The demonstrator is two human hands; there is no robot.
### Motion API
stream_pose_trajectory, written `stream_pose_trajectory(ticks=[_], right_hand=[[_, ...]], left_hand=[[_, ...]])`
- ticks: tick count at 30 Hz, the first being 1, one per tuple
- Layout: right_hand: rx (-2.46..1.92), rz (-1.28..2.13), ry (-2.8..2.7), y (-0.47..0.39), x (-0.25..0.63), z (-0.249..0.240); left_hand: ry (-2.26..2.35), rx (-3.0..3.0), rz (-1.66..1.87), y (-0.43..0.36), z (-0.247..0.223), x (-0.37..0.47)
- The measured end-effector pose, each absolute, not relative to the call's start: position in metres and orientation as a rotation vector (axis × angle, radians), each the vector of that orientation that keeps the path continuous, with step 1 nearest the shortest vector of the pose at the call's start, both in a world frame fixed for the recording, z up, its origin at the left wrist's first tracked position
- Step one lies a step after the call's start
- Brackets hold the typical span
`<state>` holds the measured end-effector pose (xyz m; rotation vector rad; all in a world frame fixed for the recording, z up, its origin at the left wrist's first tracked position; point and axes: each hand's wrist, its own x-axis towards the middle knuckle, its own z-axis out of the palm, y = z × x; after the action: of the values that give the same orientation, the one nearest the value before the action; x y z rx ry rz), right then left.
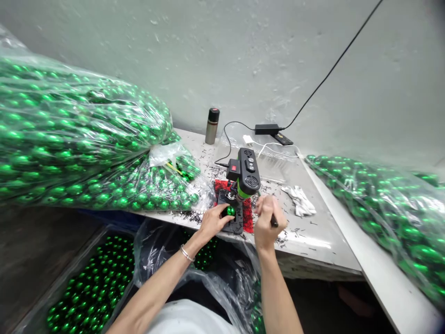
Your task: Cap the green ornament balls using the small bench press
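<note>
A small shiny green ball (230, 211) sits at the base of a black and green bench machine (248, 171). My left hand (214, 220) pinches this ball between thumb and fingertips, under the machine's head. Wrapped round a black-tipped lever handle (274, 221) at the machine's right side is my right hand (269, 220), closed in a fist. The machine's dark base plate (237, 226) rests on a red mat (248, 215) near the table's front edge.
Large clear bags of green balls (69, 134) lie left, with another bag (378, 218) right. A flask (212, 126), power adapter (267, 129) and white gloves (300, 201) are on the table (313, 236). Dark shavings surround the machine. More balls (93, 283) fill a container below left.
</note>
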<state>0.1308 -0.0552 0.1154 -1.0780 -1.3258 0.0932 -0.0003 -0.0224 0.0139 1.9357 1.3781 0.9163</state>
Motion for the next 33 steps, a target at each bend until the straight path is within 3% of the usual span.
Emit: stream_pose_trajectory(ticks=[3, 8, 14, 21, 26, 29, 33], right_hand=[[-1.066, 0.101, -1.336, -0.056, 0.128, 0.128], [-1.041, 0.101, -1.27, -0.058, 0.121, 0.109], [-1.04, 0.08, -1.28, -0.058, 0.122, 0.103], [-1.003, 0.036, -1.27, -0.057, 0.121, 0.1], [-1.028, 0.025, -1.297, -0.057, 0.123, 0.097], [-1.022, 0.021, -1.289, -0.057, 0.122, 0.095], [-1.025, 0.031, -1.273, -0.057, 0.121, 0.097]], left_hand=[[1.304, 2.103, 0.974, -0.042, 0.013, -0.017], [1.486, 2.405, 0.979, -0.031, 0.03, -0.052], [1.827, 2.461, 0.326, 0.033, 0.06, -0.079], [1.646, 2.484, 0.098, 0.033, 0.059, -0.09], [1.551, 2.199, 0.539, 0.027, 0.06, -0.087], [1.314, 1.644, 0.835, 0.024, 0.056, -0.077], [1.036, 1.033, 0.932, 0.016, 0.04, -0.052]])
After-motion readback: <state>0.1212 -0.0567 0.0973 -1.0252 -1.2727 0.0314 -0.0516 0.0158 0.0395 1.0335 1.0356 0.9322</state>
